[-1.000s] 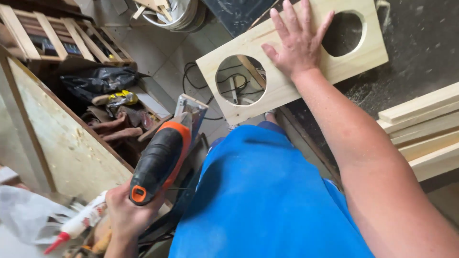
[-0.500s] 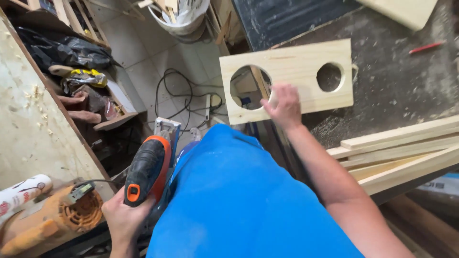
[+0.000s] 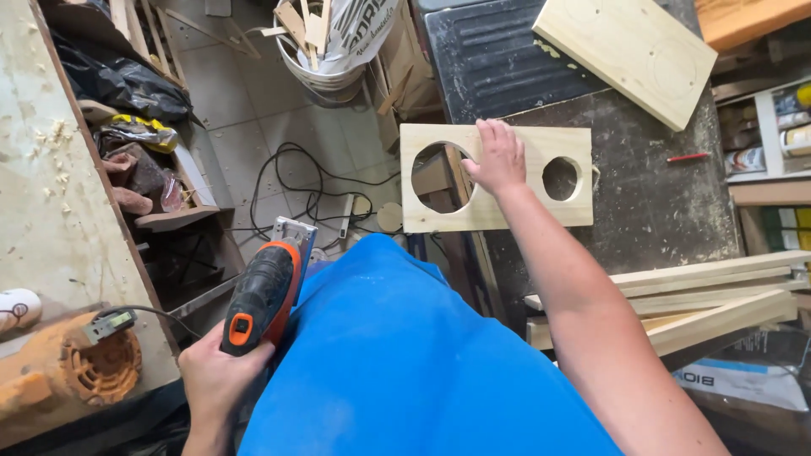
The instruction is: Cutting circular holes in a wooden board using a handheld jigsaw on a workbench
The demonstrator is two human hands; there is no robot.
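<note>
1. Left hand (image 3: pixel 221 377) clamps the orange-and-black jigsaw (image 3: pixel 263 291), near left.
2. Right hand (image 3: pixel 498 158) lies flat, fingers apart, on the pale wooden board with 2 round holes (image 3: pixel 497 179), overhanging the dark workbench (image 3: pixel 659 203), probably unsupported on its left.

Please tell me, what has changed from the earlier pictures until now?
The right hand slid from the board's middle toward the large hole, then settled flat between the two holes. The left hand lowered the orange jigsaw closer to the body. Unchanged: the left hand grips the jigsaw, and the board lies on the dark bench.
</note>
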